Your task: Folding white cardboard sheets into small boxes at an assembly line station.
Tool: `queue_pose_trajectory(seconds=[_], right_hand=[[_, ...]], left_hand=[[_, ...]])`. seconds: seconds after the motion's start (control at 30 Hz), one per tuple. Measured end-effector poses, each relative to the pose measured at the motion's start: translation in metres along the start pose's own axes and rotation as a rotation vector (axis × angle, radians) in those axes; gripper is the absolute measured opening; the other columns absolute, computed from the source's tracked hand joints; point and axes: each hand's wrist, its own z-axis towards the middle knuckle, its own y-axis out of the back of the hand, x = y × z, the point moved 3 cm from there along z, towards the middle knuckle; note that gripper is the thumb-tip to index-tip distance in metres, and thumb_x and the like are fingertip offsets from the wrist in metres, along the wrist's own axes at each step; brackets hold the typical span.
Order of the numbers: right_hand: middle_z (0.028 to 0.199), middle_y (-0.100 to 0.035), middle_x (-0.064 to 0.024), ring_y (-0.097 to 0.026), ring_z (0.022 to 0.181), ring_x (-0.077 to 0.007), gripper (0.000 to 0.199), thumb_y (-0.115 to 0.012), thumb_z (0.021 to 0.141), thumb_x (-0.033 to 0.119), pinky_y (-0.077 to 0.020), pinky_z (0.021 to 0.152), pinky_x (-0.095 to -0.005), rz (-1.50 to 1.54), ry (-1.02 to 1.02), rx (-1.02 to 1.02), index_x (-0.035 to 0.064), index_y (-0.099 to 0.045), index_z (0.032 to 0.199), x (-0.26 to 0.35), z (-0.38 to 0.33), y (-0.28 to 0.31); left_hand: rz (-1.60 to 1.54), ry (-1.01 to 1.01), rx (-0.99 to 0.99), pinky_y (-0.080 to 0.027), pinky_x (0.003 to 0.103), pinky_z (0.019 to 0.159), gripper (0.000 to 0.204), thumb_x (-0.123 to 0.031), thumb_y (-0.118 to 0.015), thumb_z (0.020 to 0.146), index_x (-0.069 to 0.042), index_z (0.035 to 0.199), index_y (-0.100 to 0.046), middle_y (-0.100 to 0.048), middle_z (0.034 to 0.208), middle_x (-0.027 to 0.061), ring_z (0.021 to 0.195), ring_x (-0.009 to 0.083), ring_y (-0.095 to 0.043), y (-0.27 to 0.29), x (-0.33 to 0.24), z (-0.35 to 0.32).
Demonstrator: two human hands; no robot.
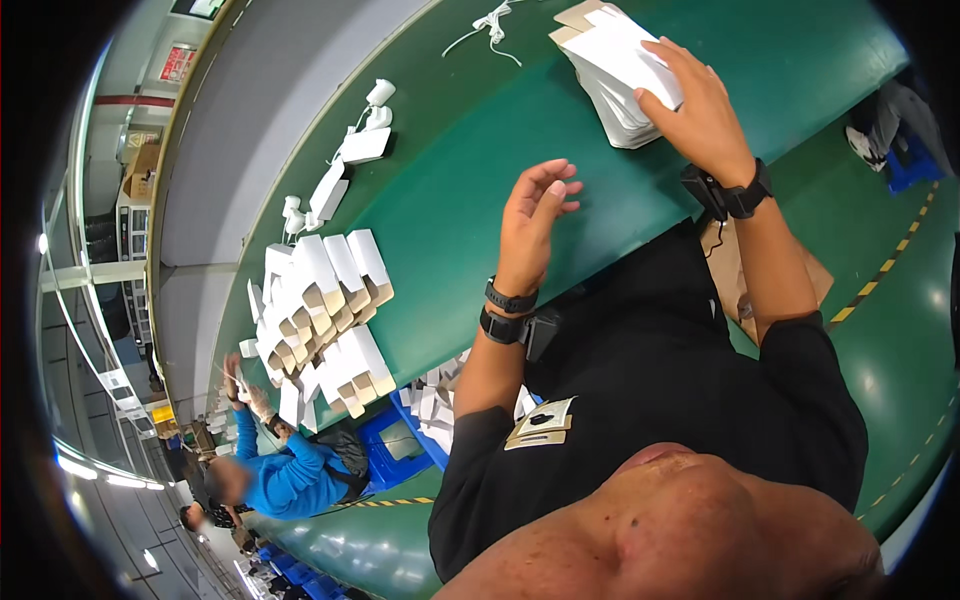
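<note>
Cardboard stack (pixel 615 65), flat, white; right fingers (pixel 670 56) spread on it; left fingers (pixel 538 180) curled, apart; smooth tabletop (pixel 440 240)

Two bare hands work over one green counter (pixel 445 225). Under the fingers of the right hand (pixel 695 105) is one stack of flat white cartons (pixel 612 65), its layers too tightly packed to count. Beyond the left hand (pixel 537 215) is one bundled white cable (pixel 492 25). Farther to that hand's left are at least two closed-looking white boxes (pixel 365 147), at least two white plug-like pieces (pixel 380 92) and one heap of more than ten open-ended white boxes (pixel 320 275); overlap hides the exact number.
</note>
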Motion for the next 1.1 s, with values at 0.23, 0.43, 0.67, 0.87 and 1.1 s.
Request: queue_pose_trajectory(seconds=[0.23, 0.43, 0.67, 0.87, 1.1], right_hand=[[0.136, -0.052, -0.02, -0.052, 0.124, -0.0347, 0.049, -0.068, 0.085, 0.023, -0.0403, 0.105, -0.0431, 0.31, 0.006, -0.177, 0.0039, -0.056, 0.129, 0.037, -0.005, 0.029], [0.139, -0.05, -0.0198, -0.048, 0.127, -0.0326, 0.051, -0.071, 0.081, 0.021, -0.0374, 0.107, -0.0421, 0.641, 0.134, -0.047, 0.0038, -0.055, 0.127, 0.091, -0.037, 0.018], [0.124, -0.059, -0.0138, -0.056, 0.115, -0.0298, 0.058, -0.078, 0.079, 0.026, -0.0431, 0.099, -0.0393, 0.521, 0.153, 0.309, 0.0041, -0.056, 0.128, 0.091, -0.023, 0.038], [0.117, -0.058, -0.0115, -0.055, 0.105, -0.0284, 0.058, -0.079, 0.075, 0.021, -0.0454, 0.093, -0.039, 0.019, 0.507, 0.081, 0.0063, -0.052, 0.125, 0.056, 0.084, 0.057], [0.094, -0.059, -0.0146, -0.057, 0.087, -0.031, 0.044, -0.08, 0.067, 0.019, -0.0468, 0.076, -0.0385, 0.1, 0.369, 0.498, 0.004, -0.055, 0.101, 0.011, 0.144, 0.04]], left_hand=[[-0.161, -0.151, 0.049, -0.044, 0.039, 0.102, 0.05, -0.031, -0.054, 0.1, -0.002, 0.139, -0.043, -0.053, 0.135, 0.0157, 0.122, 0.0263, -0.055, -0.023, -0.031, 0.012], [-0.633, -0.333, 0.26, -0.037, 0.043, 0.11, 0.079, -0.042, -0.064, 0.094, -0.007, 0.151, -0.023, -0.045, 0.143, 0.0144, 0.131, 0.0274, -0.047, -0.03, -0.049, 0.04], [-0.653, -0.235, 0.259, -0.047, 0.043, 0.102, 0.059, -0.037, -0.055, 0.099, -0.001, 0.142, -0.038, -0.051, 0.139, 0.015, 0.125, 0.0263, -0.054, -0.015, -0.047, 0.04], [-0.395, -0.183, 0.145, -0.05, 0.037, 0.098, 0.038, -0.019, -0.05, 0.103, 0.003, 0.133, -0.049, -0.061, 0.128, 0.0134, 0.115, 0.0221, -0.061, -0.046, -0.06, 0.079], [-0.187, -0.212, 0.098, -0.05, 0.031, 0.091, 0.034, -0.019, -0.05, 0.103, 0.004, 0.128, -0.053, -0.064, 0.121, 0.0116, 0.106, 0.0172, -0.062, -0.063, -0.049, 0.115]])
